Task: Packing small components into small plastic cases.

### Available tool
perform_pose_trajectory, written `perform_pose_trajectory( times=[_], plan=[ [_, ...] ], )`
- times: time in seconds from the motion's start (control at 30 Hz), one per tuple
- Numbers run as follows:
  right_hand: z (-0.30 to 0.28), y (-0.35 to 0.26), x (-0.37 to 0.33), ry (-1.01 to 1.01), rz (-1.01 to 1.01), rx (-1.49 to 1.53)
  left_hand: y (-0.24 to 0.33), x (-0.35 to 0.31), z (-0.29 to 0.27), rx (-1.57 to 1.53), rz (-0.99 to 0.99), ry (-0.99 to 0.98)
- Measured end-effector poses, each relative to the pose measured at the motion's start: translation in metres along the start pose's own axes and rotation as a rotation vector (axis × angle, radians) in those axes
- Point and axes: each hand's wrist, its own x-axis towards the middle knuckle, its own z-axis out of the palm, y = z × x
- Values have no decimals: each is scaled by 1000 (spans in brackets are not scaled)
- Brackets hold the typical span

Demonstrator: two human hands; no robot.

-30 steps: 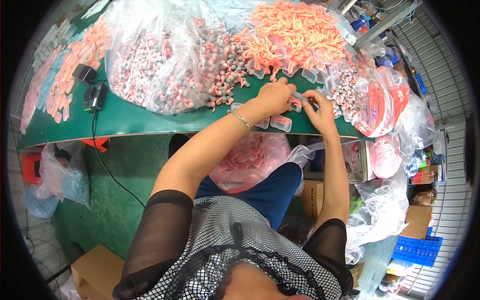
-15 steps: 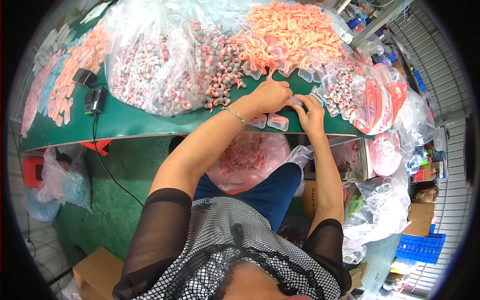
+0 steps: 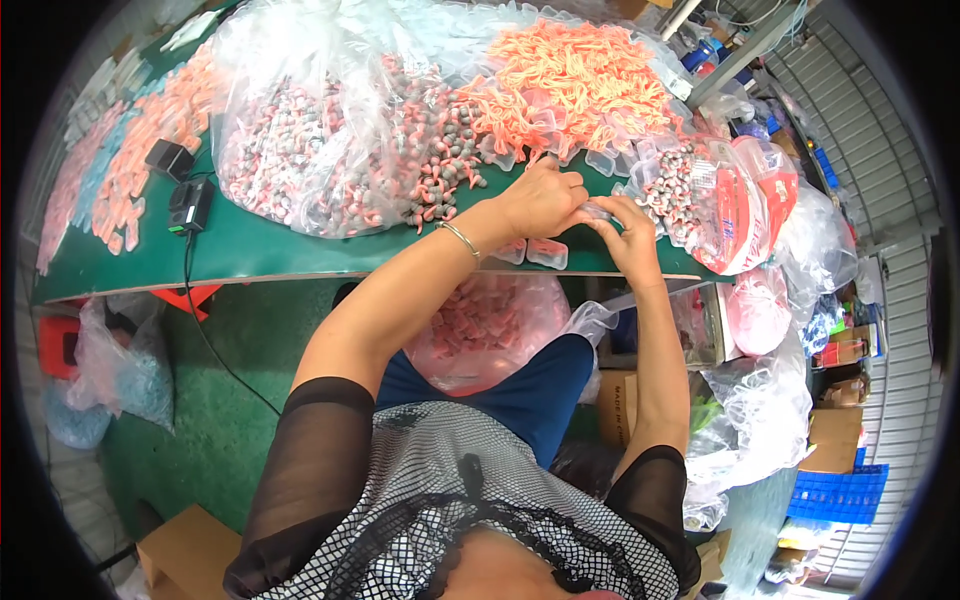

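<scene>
My left hand (image 3: 545, 205), a bracelet on its wrist, and my right hand (image 3: 632, 240) meet over the green table near its front edge. Pinched between their fingertips is a small clear plastic case (image 3: 597, 211), mostly hidden by the fingers. Below my left hand, two more clear cases with pinkish-orange contents lie at the table edge; the nearer-right case (image 3: 547, 254) shows fully, while the other case (image 3: 511, 251) is partly covered by the wrist. A heap of orange cords (image 3: 575, 85) lies just beyond my hands, with clear case parts among it.
A large clear bag (image 3: 300, 150) of pink-and-grey plug-shaped pieces stands left on the green table (image 3: 250, 258). Further left are black power adapters (image 3: 188, 205) and rows of orange pieces (image 3: 135, 180). At right lies a red-and-white bag (image 3: 725, 205). Below the edge hangs a bag of pink pieces (image 3: 480, 330).
The view has shifted slightly. My hands have moved a little to the right of the two lying cases, still together on the small case, with my left knuckles raised more.
</scene>
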Motion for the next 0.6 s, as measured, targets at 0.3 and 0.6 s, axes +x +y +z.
perform_pose_trajectory(
  times=[0.3,0.6],
  plan=[
    [-37,-56,-1,-57,-68,57,35,-3,-42,-95,2,72],
    [-44,-113,-19,-125,-103,50,82,-33,-72,-257,-162,154]
  ],
)
